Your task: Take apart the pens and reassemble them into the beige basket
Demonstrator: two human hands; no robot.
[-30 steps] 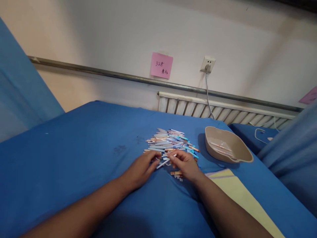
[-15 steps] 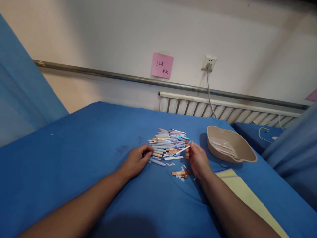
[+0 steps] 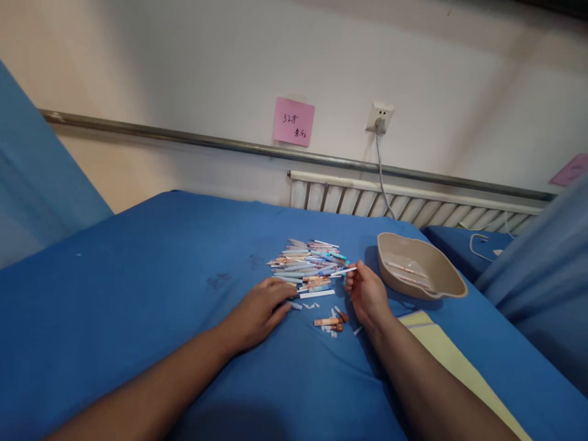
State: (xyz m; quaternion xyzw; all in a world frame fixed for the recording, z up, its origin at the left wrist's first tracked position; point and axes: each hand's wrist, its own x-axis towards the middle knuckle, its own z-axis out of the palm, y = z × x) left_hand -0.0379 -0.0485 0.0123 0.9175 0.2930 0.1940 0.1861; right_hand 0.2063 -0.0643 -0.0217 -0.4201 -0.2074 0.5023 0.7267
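Note:
A heap of pens and pen parts (image 3: 303,267) in grey, blue, orange and white lies on the blue sheet. My right hand (image 3: 369,295), at the heap's right side, pinches a thin white stick like a pen refill (image 3: 343,271) between thumb and fingertips. At the near left edge is my left hand (image 3: 263,310), palm down, thumb and fingers apart around a lavender pen barrel (image 3: 296,305); whether it touches the barrel I cannot tell. A white stick with a dark end (image 3: 318,294) lies just beyond its fingertips. Small white pieces (image 3: 311,305) are scattered close by.
An orange barrel (image 3: 327,321) lies with brown and white bits in front of the heap. On the right, a beige basin (image 3: 448,275) holds a few pens, with a yellow cloth (image 3: 452,352) nearer me. A radiator (image 3: 349,199) runs along the wall behind.
My left hand has moved a little towards me, its fingers now stretched over the lavender barrel. The white stick in my right hand has turned flatter. The view has shifted slightly right.

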